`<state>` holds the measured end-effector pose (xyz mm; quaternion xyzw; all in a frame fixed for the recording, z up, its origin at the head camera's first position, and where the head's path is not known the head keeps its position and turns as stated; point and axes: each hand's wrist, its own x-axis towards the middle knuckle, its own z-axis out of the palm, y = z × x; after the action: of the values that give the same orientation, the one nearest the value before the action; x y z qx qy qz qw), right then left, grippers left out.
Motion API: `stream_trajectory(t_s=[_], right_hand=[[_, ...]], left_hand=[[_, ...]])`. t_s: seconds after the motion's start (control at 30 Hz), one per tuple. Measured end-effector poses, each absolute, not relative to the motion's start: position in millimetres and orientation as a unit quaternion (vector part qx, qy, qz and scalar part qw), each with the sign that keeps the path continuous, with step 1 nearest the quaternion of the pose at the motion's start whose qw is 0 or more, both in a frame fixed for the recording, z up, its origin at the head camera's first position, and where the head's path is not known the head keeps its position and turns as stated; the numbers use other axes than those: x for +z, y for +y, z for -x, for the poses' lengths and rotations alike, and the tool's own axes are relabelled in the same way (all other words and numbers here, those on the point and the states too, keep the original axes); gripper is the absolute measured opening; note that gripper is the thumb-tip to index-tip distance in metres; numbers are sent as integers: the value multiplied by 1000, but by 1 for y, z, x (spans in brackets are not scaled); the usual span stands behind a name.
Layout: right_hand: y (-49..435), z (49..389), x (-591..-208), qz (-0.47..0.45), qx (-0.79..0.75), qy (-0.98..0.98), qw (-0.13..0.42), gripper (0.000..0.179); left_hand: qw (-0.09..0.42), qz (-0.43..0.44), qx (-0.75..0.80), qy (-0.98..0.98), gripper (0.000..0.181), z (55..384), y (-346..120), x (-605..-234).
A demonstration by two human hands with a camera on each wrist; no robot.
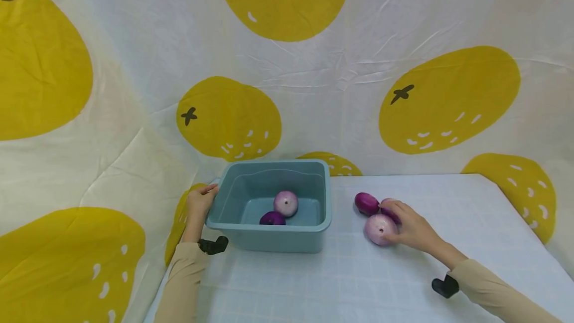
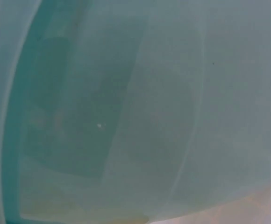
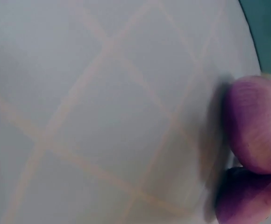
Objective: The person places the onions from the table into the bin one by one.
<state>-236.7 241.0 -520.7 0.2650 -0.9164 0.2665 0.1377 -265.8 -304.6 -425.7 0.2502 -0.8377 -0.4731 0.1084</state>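
Note:
At the left end of a blue-green plastic basin (image 1: 287,241), my left hand (image 1: 200,207) grips the rim. A pale purple onion (image 1: 285,203) and a darker one (image 1: 272,218) lie inside the basin. To its right, my right hand (image 1: 414,228) touches a group of onions on the table. Its thumb is against a pale onion (image 1: 378,229), and its fingers reach over a purple onion (image 3: 247,198) behind, partly hiding it. A dark purple onion (image 1: 366,204) sits just left of the fingers. Only the basin's wall (image 2: 163,102) fills the left wrist view.
A white cloth with a faint grid covers the table (image 1: 287,288). White sheeting (image 1: 323,113) with large yellow fruit prints hangs behind and along the left side. Black wrist cameras (image 1: 445,286) are strapped at both sleeves.

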Motion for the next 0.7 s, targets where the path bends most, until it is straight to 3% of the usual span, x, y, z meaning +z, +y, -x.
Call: stream_trajectory(t_s=[0.7], right_hand=[[245,237,-535,-282,267,-916,101,80]], left_hand=[[122,-238,-471,-841,37,260,-299,-421]])
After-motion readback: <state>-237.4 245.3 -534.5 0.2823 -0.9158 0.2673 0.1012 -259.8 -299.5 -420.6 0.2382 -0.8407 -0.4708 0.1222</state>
